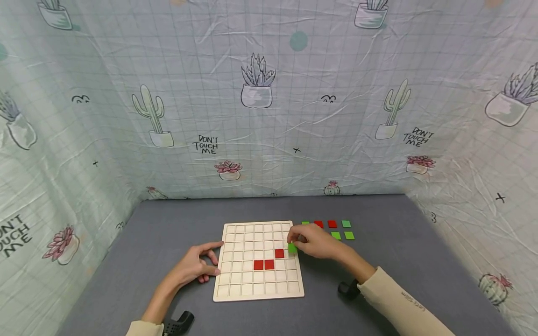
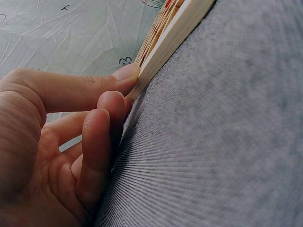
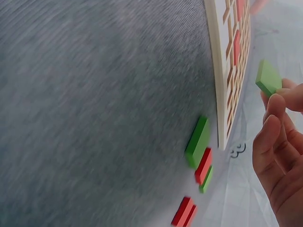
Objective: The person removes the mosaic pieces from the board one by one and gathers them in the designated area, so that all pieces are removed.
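A square wooden grid board (image 1: pixel 245 291) lies on the grey table, with three red tiles (image 1: pixel 269 264) in its cells. My left hand (image 1: pixel 194 263) rests at the board's left edge; index finger and thumb reach out to touch it, while the other fingers bend loosely below. In the left wrist view the thumb (image 2: pixel 127 72) meets the wooden side. Over the board's right edge, my right hand (image 1: pixel 313 240) pinches a green square tile (image 3: pixel 269 77) between thumb and fingertips. The right wrist view shows that tile tilted and raised above the board.
Right of the board lie several loose tiles, including a red tile (image 1: pixel 332 224) and a green tile (image 1: pixel 349 235); my right hand partly covers this group. A patterned cloth (image 1: pixel 269 121) hangs behind the table (image 1: pixel 176 219) and along both sides.
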Tool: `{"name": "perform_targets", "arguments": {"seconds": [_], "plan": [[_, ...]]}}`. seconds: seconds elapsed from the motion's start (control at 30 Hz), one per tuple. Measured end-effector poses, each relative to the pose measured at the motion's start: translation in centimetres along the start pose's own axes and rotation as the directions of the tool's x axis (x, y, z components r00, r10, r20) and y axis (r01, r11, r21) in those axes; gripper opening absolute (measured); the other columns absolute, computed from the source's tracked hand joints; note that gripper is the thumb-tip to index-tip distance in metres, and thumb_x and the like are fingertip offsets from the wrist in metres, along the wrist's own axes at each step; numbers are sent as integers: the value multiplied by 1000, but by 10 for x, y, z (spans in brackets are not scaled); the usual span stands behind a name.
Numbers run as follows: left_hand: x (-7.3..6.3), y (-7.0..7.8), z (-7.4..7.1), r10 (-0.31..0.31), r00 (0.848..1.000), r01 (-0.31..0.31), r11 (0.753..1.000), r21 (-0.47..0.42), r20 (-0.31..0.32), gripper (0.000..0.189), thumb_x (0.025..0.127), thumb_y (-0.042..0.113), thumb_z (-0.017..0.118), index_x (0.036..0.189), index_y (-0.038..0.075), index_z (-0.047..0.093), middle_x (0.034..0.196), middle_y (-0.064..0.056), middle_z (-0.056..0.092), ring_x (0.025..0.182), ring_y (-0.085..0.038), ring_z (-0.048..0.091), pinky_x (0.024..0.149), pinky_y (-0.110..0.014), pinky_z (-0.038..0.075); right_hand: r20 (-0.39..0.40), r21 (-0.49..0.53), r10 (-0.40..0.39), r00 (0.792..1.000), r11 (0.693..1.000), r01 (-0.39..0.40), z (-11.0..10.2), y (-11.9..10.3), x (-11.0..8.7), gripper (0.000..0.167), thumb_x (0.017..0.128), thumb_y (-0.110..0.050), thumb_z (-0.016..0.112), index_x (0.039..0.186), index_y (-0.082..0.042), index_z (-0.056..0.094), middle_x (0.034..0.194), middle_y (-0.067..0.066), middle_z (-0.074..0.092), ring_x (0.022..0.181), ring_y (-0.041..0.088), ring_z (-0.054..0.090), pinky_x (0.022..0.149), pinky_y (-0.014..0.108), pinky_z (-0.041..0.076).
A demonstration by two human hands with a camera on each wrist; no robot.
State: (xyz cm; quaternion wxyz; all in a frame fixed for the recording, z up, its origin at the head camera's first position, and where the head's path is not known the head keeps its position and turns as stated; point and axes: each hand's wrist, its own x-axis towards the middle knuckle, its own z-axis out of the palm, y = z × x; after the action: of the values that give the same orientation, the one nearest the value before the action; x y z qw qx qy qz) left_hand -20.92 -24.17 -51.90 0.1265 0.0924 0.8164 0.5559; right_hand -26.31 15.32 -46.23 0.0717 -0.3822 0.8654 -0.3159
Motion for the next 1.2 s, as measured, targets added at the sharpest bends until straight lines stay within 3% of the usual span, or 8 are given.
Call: {"name": "perform_targets", "arguments": {"seconds": [0.17, 0.47, 0.97, 1.2], "plan": [[0, 0, 0, 7, 1000, -7, 1000, 5, 0, 84, 78, 2, 85, 153, 1, 48, 94, -17, 63, 47, -13, 55, 43, -30, 52, -14, -11, -11, 1000, 1000, 11, -6, 7, -8, 15, 97, 0, 62, 104, -10, 71, 96, 5, 74, 70, 3, 58, 64, 22, 52], [-1, -2, 0, -3, 1000, 3, 999, 45, -11, 83, 77, 3, 86, 152, 3, 50, 92, -13, 62, 47, -13, 56, 44, -31, 53, -19, -7, 8, 1000, 1000, -8, -12, 16, -16, 17, 97, 1, 62, 108, -8, 72, 103, 5, 75, 72, 7, 60, 71, 24, 52], [0, 1, 0, 6, 1000, -6, 1000, -8, 14, 85, 78, 2, 84, 154, 2, 47, 96, -18, 62, 48, -12, 56, 44, -30, 51, -46, -29, 21, 999, 999, -23, -18, 29, -30, 14, 98, -1, 64, 106, -8, 72, 100, 2, 74, 67, 6, 58, 66, 23, 52], [-1, 1, 0, 2, 1000, -2, 1000, 11, 2, 84, 78, 3, 85, 153, 2, 48, 95, -17, 62, 48, -13, 55, 43, -30, 51, -64, -48, 28, 998, 998, -31, -20, 38, -37, 15, 97, -1, 64, 106, -10, 72, 99, 0, 74, 67, 2, 55, 67, 23, 51]]}}
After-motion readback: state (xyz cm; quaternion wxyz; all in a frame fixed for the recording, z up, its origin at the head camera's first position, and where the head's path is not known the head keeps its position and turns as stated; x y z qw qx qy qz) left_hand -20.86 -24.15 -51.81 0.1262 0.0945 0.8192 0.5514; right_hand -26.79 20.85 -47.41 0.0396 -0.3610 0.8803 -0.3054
